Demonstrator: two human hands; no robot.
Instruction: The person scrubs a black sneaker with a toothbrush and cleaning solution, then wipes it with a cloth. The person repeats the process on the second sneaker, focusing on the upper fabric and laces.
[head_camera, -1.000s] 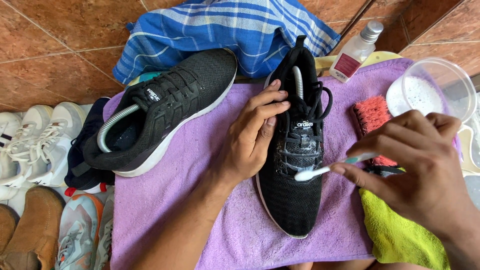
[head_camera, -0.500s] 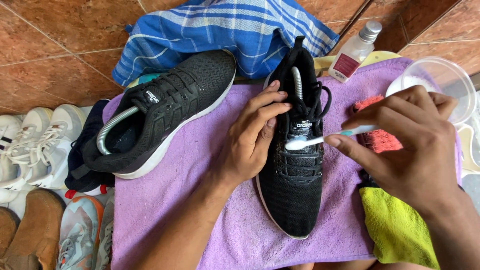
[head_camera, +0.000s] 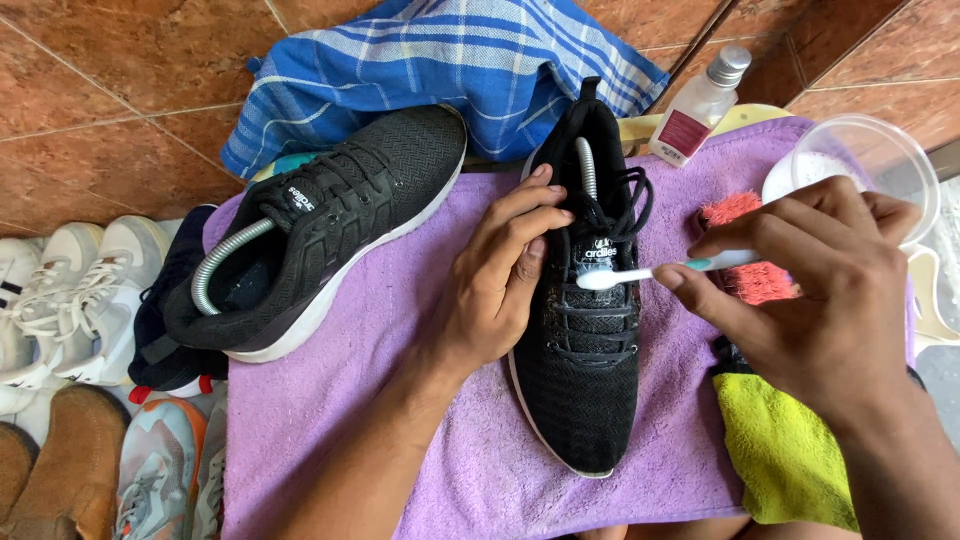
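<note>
At the far left, several pairs of white, brown and grey shoes (head_camera: 70, 330) stood on the tiled floor. Next to them, a purple terry towel (head_camera: 370, 400) was spread flat. On its left part lay a black mesh sneaker with a white sole (head_camera: 320, 230), tilted on its side. A blue-and-white checked cloth (head_camera: 450, 70) lay behind it.

The left hand (head_camera: 500, 280) rested flat against the side of a second black mesh sneaker (head_camera: 585, 330), fingers extended, not closed around anything. This sneaker stood upright at the towel's centre.

The right hand (head_camera: 810, 290) pinched a white toothbrush with a teal handle (head_camera: 650, 272), its bristle head touching the sneaker's tongue.

Farther right were a red scrub brush (head_camera: 745, 285), a yellow-green cloth (head_camera: 780, 450), a small clear bottle (head_camera: 700, 105) and a clear plastic bowl (head_camera: 880, 150).
</note>
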